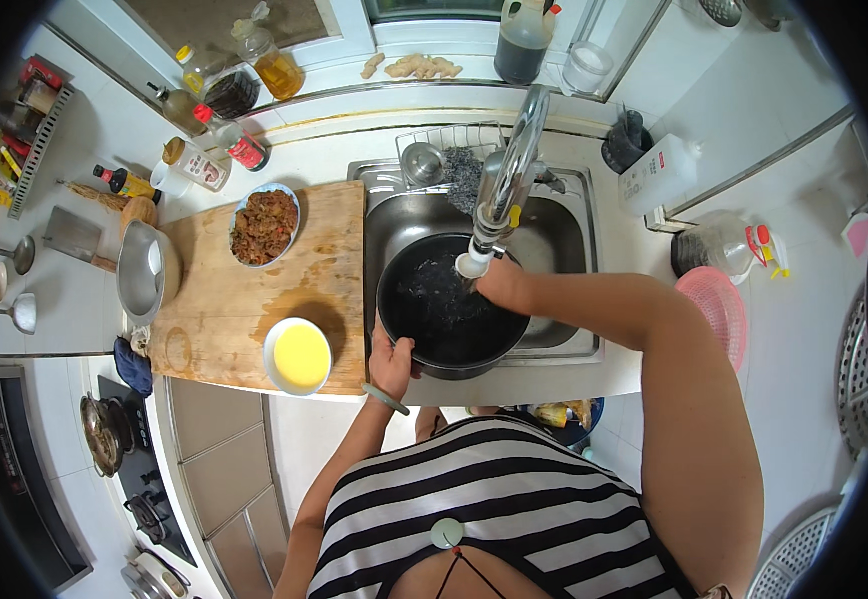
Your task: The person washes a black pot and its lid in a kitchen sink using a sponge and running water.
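Observation:
A deep black pot [434,318] rests over the sink [554,247], with a little water on its inside. My left hand [391,359] holds the near left side of its rim, thumb on the edge. My right hand [507,284] reaches over the pot's right side, close under the white spout of the chrome faucet [490,210]. The spout hides its fingers, so whether they hold something is unclear. Below the spout, the water's flow is hard to make out.
Left of the sink, a wooden cutting board [217,322] carries a bowl of yellow liquid [301,356] and a plate of chopped brown food [263,227]. A metal bowl [138,281] sits at its left edge. A pink basket [715,314] stands right of the sink.

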{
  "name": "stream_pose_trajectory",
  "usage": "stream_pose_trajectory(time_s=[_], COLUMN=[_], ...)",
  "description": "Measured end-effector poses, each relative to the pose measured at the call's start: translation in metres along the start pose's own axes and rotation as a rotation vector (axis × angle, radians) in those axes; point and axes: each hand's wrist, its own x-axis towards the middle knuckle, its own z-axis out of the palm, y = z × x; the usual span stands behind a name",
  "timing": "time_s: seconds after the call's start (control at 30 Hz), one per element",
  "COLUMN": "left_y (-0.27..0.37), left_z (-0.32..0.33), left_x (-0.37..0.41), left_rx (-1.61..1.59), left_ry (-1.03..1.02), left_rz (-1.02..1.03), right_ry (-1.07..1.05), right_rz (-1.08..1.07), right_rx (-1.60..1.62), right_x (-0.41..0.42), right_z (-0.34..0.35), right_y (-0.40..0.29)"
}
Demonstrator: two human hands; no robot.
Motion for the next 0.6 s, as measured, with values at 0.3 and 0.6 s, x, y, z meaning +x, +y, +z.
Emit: stream_pose_trajectory(time_s=[0.3,0.6], left_y=[-0.004,-0.005], left_z=[-0.003,0.003], left_x=[-0.008,-0.004], left_rx=[0.059,0.015], left_ry=[0.061,0.002], left_rz=[-0.014,0.016], right_ry=[-1.06,-0.111], right_rz=[0.029,0.746], right_rx=[0.749,1.527], right_x=[0.057,0.035], right_z=[-0.042,0.059], right_y=[-0.131,-0.023])
